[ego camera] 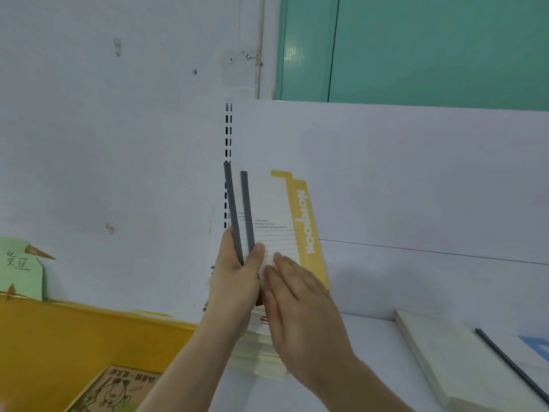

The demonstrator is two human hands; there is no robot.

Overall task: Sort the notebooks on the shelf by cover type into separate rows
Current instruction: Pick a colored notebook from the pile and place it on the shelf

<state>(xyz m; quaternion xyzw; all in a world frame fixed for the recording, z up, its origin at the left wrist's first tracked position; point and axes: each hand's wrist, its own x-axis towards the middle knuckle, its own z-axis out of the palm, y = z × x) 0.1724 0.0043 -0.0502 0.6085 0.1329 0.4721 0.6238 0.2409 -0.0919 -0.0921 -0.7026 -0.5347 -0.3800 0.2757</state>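
Several notebooks (277, 209) with white-and-yellow covers and grey spines stand upright at the shelf's left end, against the white back panel. My left hand (234, 278) grips them from the left, thumb pressed on the front cover near a grey spine. My right hand (300, 304) lies flat with straight fingers against the front cover. Under the hands, a stack of pale notebooks (258, 355) lies on the white shelf (371, 367). To the right lies another pile of notebooks (454, 361) with a dark spine and a blue cover at the frame edge.
A slotted shelf upright (228, 135) runs up behind the held notebooks. Left of the shelf is a yellow-painted wall band (74, 331) with a green label (20, 269). A brown illustrated book (116, 388) lies at the bottom left. A green door (416, 46) shows above.
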